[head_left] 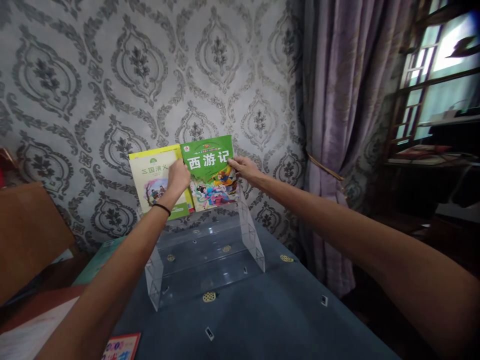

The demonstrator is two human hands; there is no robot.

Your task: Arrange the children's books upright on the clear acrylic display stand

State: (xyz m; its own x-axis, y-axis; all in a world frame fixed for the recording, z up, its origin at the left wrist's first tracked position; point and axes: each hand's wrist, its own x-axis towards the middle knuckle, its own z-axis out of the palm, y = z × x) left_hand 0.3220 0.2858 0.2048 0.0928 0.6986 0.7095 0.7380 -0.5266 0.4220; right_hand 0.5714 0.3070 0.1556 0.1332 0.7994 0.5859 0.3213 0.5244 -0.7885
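Note:
A green picture book (212, 162) with white Chinese characters stands upright on the top tier of a clear acrylic stepped rack (210, 255). My left hand (178, 176) grips the book's left edge, and my right hand (243, 168) grips its upper right edge. Beside it on the left stands a yellow-and-green book (152, 180), partly covered by my left hand and wrist. A black band circles my left wrist. The rack's lower tiers hold nothing.
The rack sits on a blue patterned table (262, 310) against a grey damask wall. Another colourful book (122, 346) lies at the table's near left. A brown wooden board (26, 235) stands at left; a purple curtain (337, 125) and window at right.

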